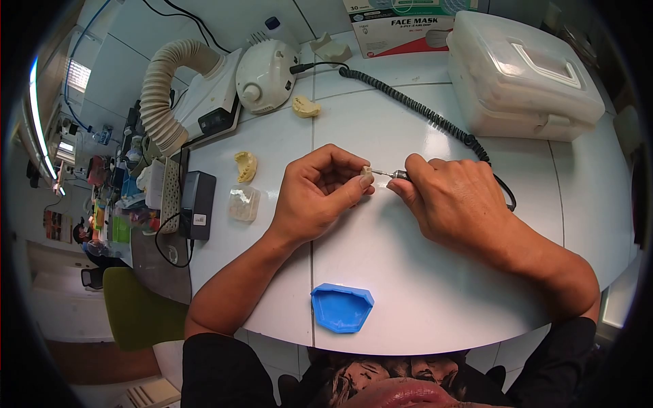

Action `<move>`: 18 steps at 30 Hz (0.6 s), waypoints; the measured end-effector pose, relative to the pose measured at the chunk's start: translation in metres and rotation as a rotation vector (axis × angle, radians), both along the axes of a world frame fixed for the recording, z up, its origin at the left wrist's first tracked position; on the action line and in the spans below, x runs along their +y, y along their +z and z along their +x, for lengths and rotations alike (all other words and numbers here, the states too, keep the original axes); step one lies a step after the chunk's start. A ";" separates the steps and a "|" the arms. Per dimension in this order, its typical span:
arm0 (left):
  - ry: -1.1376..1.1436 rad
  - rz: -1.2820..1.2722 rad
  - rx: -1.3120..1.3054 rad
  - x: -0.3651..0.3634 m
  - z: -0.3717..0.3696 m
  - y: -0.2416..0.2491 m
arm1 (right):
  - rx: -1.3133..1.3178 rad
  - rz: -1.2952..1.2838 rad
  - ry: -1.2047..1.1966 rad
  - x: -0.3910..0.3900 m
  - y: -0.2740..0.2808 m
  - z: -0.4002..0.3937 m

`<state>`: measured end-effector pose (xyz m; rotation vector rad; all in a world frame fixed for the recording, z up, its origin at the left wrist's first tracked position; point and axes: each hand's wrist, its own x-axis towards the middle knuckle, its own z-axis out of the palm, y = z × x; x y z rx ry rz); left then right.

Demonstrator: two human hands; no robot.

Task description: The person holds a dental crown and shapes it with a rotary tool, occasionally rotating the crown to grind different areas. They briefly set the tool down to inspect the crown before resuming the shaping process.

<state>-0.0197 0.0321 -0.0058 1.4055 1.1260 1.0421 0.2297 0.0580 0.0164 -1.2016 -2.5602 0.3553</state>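
Between the thumb and fingertips of my left hand (pixel 316 194) is a small pale, tooth-coloured piece (pixel 367 173); most of it is hidden by the fingers. My right hand (pixel 456 197) is closed around a rotary handpiece (pixel 402 175), whose body is largely covered by the palm. Its thin metal bur (pixel 382 172) points left and meets the small piece, or comes very close to it. Both hands are over the middle of the white table. A blue tray-like mould (pixel 343 309) lies nearer my body, below the hands.
A coiled black cord (pixel 415 107) runs from a white control unit (pixel 264 76). Left of it stands a ribbed suction hose (pixel 155 95). Yellowish dental models (pixel 306 107) and a small clear box (pixel 243 203) lie left. A plastic case (pixel 520 81) and face-mask box (pixel 405 30) stand behind.
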 end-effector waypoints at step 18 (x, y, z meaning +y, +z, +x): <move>-0.036 0.009 0.041 -0.002 0.004 0.000 | 0.000 0.102 0.022 -0.001 -0.005 -0.001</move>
